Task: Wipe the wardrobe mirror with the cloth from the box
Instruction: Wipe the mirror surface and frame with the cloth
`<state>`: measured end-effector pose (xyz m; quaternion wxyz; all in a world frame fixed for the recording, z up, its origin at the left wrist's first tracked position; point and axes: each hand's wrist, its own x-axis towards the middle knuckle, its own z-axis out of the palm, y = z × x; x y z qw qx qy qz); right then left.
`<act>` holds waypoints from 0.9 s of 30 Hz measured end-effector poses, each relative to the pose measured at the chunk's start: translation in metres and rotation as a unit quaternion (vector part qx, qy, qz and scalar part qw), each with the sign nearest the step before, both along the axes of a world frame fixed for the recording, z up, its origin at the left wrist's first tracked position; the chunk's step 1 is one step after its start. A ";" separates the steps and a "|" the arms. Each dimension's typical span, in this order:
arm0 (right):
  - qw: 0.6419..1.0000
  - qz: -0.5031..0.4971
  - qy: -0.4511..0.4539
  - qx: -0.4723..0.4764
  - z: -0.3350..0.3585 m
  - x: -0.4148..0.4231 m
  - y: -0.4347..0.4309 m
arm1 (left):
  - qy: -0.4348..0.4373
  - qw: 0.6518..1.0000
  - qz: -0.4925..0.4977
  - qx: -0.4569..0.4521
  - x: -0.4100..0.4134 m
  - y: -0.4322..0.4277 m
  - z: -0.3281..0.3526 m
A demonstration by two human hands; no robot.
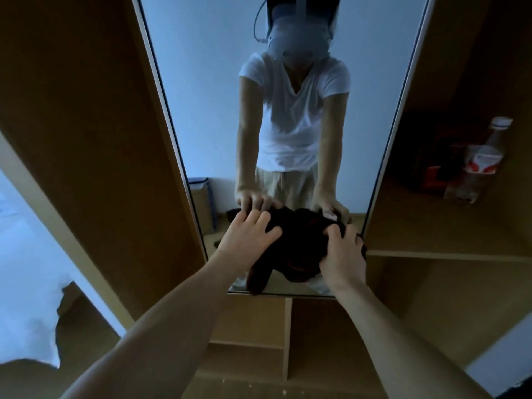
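Note:
The tall wardrobe mirror (pixel 207 96) fills the middle of the head view, framed by brown wooden panels. A dark cloth (pixel 296 249) is bunched against the lower part of the glass. My right hand (pixel 342 257) grips its right side, fingers curled into the fabric. My left hand (pixel 250 237) lies on the cloth's left edge with fingers spread, fingertips against the glass. A loose end of the cloth hangs down near the mirror's bottom edge. The mirror reflects a person in a white shirt with both hands on the cloth.
To the right is an open wardrobe shelf (pixel 449 253) holding a plastic bottle (pixel 478 162) with a red and white label and dark items beside it. Below the mirror are wooden compartments (pixel 288 335). A white bed (pixel 26 283) lies at the left.

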<state>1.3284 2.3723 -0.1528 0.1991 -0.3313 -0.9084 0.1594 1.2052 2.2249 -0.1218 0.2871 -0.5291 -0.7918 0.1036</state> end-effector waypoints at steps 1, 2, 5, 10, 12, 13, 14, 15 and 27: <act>1.000 0.003 -0.012 -0.004 -0.005 0.008 0.006 | -0.024 0.998 0.037 -0.041 0.005 -0.003 -0.010; 1.000 0.008 -0.021 -0.006 -0.009 0.015 0.010 | -0.041 0.994 0.070 -0.069 0.009 -0.005 -0.019; 0.999 0.033 -0.039 -0.016 -0.017 0.035 0.024 | -0.073 0.988 0.127 -0.057 0.034 0.001 -0.030; 0.991 0.091 -0.077 -0.054 -0.007 0.060 0.045 | -0.140 0.969 0.203 -0.012 0.072 0.013 -0.032; 0.988 0.105 -0.090 -0.062 0.003 0.066 0.051 | -0.166 0.960 0.224 -0.003 0.086 0.013 -0.029; 0.987 0.112 -0.096 -0.066 0.010 0.070 0.052 | -0.184 0.954 0.235 0.006 0.095 0.011 -0.026; 0.986 0.116 -0.099 -0.071 0.016 0.073 0.053 | -0.211 0.946 0.245 0.020 0.102 0.009 -0.021; 0.984 0.119 -0.102 -0.079 0.023 0.076 0.053 | -0.244 0.935 0.253 0.039 0.107 0.006 -0.015; 0.966 0.185 -0.122 -0.133 0.107 0.094 0.020 | -0.569 0.752 0.269 0.197 0.100 -0.055 0.059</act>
